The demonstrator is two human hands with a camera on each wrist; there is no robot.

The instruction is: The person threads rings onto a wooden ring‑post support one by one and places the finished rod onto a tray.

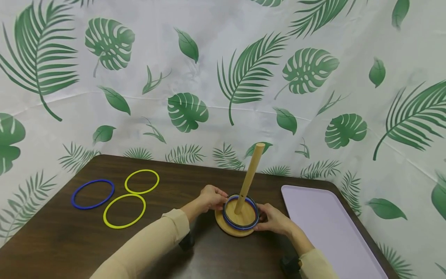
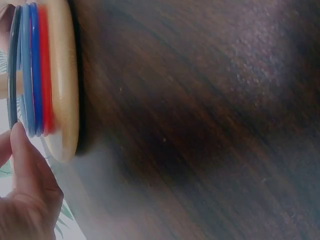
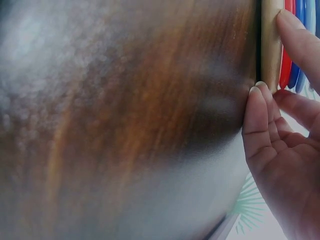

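A round wooden base (image 1: pixel 237 233) carries a tall wooden peg (image 1: pixel 252 168), with several rings stacked around it. My left hand (image 1: pixel 210 197) pinches the dark ring (image 2: pixel 12 70) at the top, between thumb and finger. That ring also encircles the peg and sits slightly apart from the light blue ring (image 2: pixel 27 95) below. Under it are a blue ring (image 2: pixel 36 75) and a red ring (image 2: pixel 46 75) lowest on the base. On the stack's right side, my right hand (image 1: pixel 275 221) holds the base's edge, its thumb beside the rings. The far sides of the lower rings are hidden.
Two yellow rings, the far one (image 1: pixel 157 185) and the near one (image 1: pixel 143 211), lie at the left of the dark wooden table (image 1: pixel 167 252), beside a loose blue ring (image 1: pixel 74 202). A lilac tray (image 1: pixel 324 224) lies at the right. Leaf-patterned cloth (image 1: pixel 209 147) hangs behind.
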